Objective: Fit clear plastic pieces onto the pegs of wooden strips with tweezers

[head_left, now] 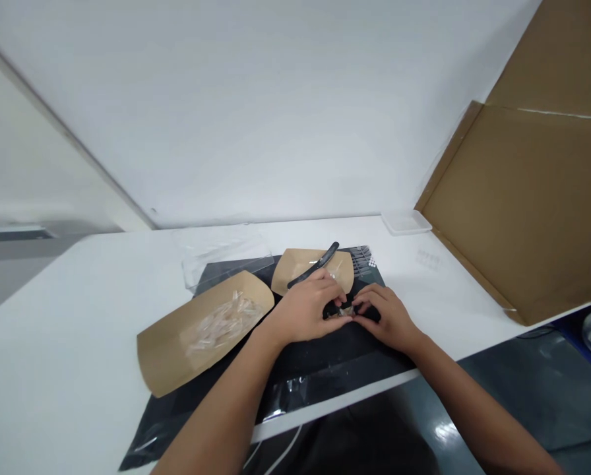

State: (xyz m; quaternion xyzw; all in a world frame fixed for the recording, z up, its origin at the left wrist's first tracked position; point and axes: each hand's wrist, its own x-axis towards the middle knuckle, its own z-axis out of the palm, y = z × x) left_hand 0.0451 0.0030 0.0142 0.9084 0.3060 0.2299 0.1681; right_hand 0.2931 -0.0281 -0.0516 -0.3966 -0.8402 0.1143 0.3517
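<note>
My left hand [308, 307] and my right hand [389, 316] meet over a black mat [325, 363], thumbs and fingertips pinched together. Between them is a small clear piece [345, 311], mostly hidden by the fingers. A dark bit shows under my left fingers, too covered to name. Just behind my left hand, a black curved strip [329, 253] lies across a small brown paper tray [286, 267] with some clear pieces inside. Left of my left forearm, a larger brown paper tray [161, 356] holds a heap of slim clear plastic pieces [226, 323].
A clear plastic sheet or bag [211, 254] lies at the back left. Small grey pieces [361, 259] line the mat's far right corner, near a white dotted patch [372, 262]. Behind are a shallow clear container [407, 221] and a large open cardboard box [528, 218]. The white table [68, 356] ends in front.
</note>
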